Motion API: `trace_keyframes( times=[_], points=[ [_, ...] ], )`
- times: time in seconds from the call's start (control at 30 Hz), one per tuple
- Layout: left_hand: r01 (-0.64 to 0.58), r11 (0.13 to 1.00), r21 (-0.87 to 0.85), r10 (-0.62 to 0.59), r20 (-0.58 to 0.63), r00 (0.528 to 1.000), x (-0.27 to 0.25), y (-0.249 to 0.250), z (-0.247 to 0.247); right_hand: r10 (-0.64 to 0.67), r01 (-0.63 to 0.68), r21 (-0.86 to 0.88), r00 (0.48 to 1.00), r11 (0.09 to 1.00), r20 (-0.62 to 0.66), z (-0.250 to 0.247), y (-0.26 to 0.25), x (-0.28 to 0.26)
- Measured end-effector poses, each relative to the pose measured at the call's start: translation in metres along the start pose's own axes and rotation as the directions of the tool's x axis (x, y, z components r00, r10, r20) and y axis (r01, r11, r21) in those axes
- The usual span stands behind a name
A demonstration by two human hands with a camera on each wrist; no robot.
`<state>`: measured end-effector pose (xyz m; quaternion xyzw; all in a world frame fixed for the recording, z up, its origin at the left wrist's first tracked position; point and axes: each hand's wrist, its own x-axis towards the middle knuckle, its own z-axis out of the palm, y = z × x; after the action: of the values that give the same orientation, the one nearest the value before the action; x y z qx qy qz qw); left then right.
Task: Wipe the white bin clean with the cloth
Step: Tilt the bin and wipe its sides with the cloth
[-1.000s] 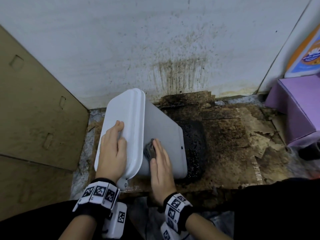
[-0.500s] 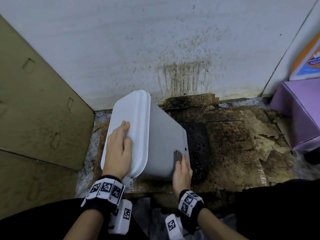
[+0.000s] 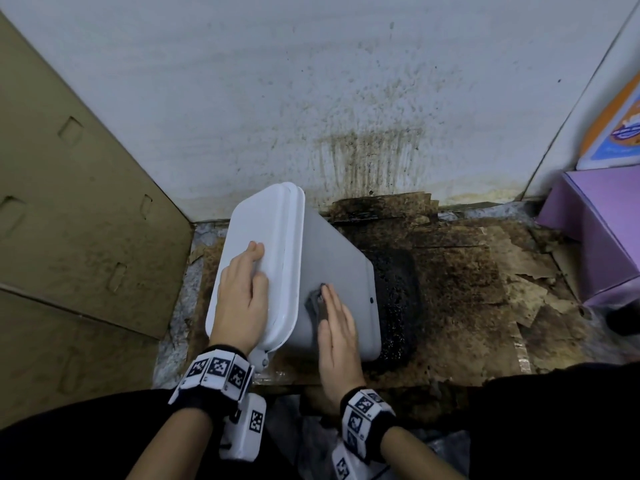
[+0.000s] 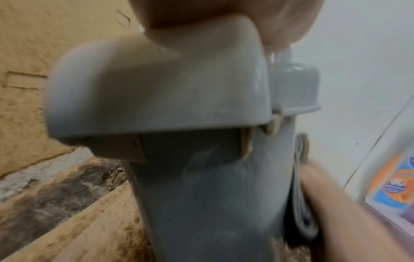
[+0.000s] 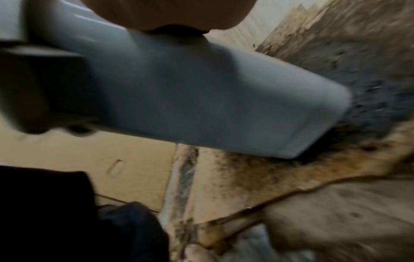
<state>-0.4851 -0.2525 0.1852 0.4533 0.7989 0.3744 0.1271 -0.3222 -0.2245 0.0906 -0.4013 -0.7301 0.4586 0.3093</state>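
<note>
**Wiping the side of a tilted white bin**

Right hand (image 3: 337, 336) flat, fingers straight and together, pressing a small bunched grey cloth (image 3: 316, 304) against the bin's side wall; cloth peeking out at the fingertips and along the hand's 9 o'clock edge. Left hand (image 3: 242, 296) spread open on the lid, fingers straight, palm down, gripping nothing.

White bin (image 3: 337, 271) at frame centre, tipped toward 9 o'clock: smooth, glossy plastic, rectangular with rounded corners, a stepped lid (image 3: 273, 237) with a raised rim, a grey hinge at the 6 o'clock corner. In the left wrist view, the same hinge block close up and blurred, cloth edge showing at 3 o'clock.

Compared with half a second earlier: right hand and cloth shifted from the wall's lower edge at 5 o'clock up toward the lid rim, near the middle of the wall. Left hand in the same place on the lid.

Under the bin, soggy brown cardboard (image 3: 467, 271), torn, flaking and blackened, darkest at the bin's 3 o'clock. Behind, at 12 o'clock, a pale wall (image 3: 311, 81) speckled and streaked with brown drips. At 9 o'clock, leaning tan cardboard panels (image 3: 69, 202) with punched slots. At 3 o'clock, a lilac box (image 3: 602, 237).
</note>
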Motion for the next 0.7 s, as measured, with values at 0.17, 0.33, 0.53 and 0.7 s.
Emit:
trace_keyframes(
  times=[0.17,0.33,0.53,0.7],
  points=[
    [-0.002,1.0,-0.009,0.002,-0.002,1.0,-0.002,0.007,0.001,0.403,-0.4,0.06,0.914,0.915,-0.05,-0.01,0.08,-0.008],
    [-0.009,1.0,0.003,0.009,-0.003,1.0,-0.002,0.012,0.005,0.612,-0.608,0.128,0.791,0.784,0.003,-0.015,0.086,0.0],
    [-0.012,1.0,0.011,0.012,-0.003,1.0,-0.001,0.014,0.006,0.553,-0.531,0.209,0.831,0.821,-0.058,-0.006,0.032,0.01],
    [-0.022,0.999,0.03,0.022,-0.003,1.0,-0.001,0.015,0.007,0.35,-0.317,0.282,0.934,0.905,-0.075,0.004,-0.022,0.018]
  ],
)
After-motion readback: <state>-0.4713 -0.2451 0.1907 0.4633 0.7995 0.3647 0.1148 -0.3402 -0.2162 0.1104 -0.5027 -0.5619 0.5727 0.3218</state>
